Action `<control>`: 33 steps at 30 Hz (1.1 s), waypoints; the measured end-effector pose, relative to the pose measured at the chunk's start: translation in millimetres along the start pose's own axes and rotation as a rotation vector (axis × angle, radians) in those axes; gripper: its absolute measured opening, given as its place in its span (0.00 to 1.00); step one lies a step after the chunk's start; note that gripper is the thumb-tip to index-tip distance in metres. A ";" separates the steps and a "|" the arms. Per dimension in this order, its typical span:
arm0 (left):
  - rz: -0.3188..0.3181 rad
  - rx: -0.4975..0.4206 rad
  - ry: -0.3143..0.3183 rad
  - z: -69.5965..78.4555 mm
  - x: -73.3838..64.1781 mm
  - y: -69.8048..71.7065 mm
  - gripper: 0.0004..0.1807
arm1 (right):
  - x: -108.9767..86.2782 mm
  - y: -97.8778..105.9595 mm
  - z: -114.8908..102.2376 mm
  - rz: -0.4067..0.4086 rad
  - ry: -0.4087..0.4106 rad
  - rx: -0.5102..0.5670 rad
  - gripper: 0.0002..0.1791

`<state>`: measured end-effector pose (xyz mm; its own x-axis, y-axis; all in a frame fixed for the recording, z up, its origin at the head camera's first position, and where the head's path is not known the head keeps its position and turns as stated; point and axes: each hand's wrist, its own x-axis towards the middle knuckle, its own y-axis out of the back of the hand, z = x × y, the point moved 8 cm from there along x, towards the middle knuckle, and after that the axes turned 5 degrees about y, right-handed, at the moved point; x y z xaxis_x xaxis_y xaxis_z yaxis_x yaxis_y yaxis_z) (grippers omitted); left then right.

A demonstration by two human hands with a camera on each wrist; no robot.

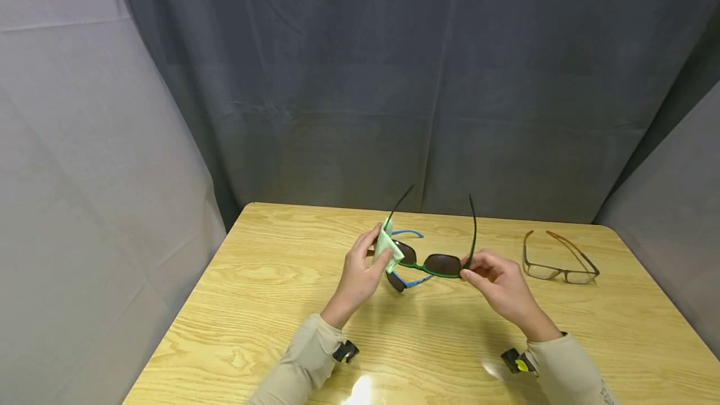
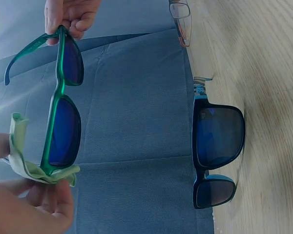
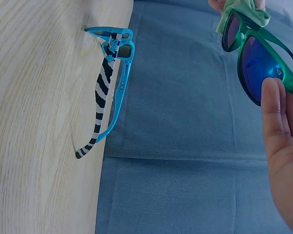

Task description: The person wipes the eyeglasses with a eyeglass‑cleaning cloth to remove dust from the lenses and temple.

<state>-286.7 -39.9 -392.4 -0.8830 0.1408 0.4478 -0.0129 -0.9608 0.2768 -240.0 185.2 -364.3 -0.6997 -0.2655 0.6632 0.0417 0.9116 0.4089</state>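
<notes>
Green-framed sunglasses [image 1: 442, 264] with dark lenses are held above the table between both hands, temples unfolded and pointing up and away. My left hand [image 1: 360, 272] pinches a pale green cloth [image 1: 387, 249] around their left end, covering the hinge there. At the other end, my right hand [image 1: 502, 286] grips the frame's corner by the hinge between thumb and fingers. Below and behind them, blue sunglasses [image 1: 397, 281] stand on the table, partly hidden in the head view. The right wrist view shows their black-and-white striped temple [image 3: 101, 87].
Eyeglasses [image 1: 562, 272] with clear lenses and orange-brown temples lie unfolded on the right of the wooden table [image 1: 253, 305]. A dark grey curtain [image 1: 337, 80] hangs behind the table's far edge, with lighter cloth walls [image 1: 101, 205] at both sides.
</notes>
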 end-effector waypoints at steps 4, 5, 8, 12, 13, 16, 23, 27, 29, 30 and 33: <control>0.047 0.029 -0.018 1.4 1.0 2.9 0.28 | -2.5 -0.5 10.1 -0.003 0.012 0.021 0.12; 0.057 0.031 -0.018 1.5 1.1 3.6 0.28 | -3.1 -0.7 12.6 -0.003 0.011 0.018 0.12; 0.072 0.044 -0.009 1.3 1.5 4.5 0.26 | -3.7 -1.9 15.0 -0.009 0.011 0.008 0.13; 0.084 0.047 0.030 -0.9 1.4 4.8 0.24 | -1.5 -4.5 1.0 -0.020 0.037 0.003 0.11; 0.087 0.049 0.037 -1.3 1.3 4.8 0.24 | -0.7 -5.1 -3.1 -0.022 0.045 0.001 0.11; 0.096 0.068 0.047 -1.6 0.6 4.6 0.23 | 0.6 -6.4 -11.5 -0.026 0.069 -0.010 0.11; 0.145 0.176 0.024 -1.0 -0.6 5.8 0.23 | -1.8 -7.9 -6.3 -0.029 0.130 -0.035 0.14; 0.196 0.306 -0.003 3.8 -1.9 7.6 0.19 | 1.7 -9.2 -21.3 -0.032 0.156 -0.046 0.14; 0.215 0.352 -0.012 5.7 -2.4 8.4 0.18 | 2.3 -10.0 -24.3 -0.036 0.163 -0.044 0.14; 0.220 0.364 -0.019 6.6 -2.5 8.5 0.17 | 2.4 -10.4 -25.3 -0.038 0.168 -0.041 0.14; 0.231 0.387 -0.044 8.0 -3.0 8.4 0.14 | 2.3 -11.5 -27.6 -0.039 0.180 -0.038 0.14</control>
<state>-280.5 -46.5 -384.6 -0.8212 -0.0491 0.5685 0.3663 -0.8093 0.4592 -222.4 165.5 -350.2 -0.5629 -0.3554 0.7462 0.0460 0.8879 0.4576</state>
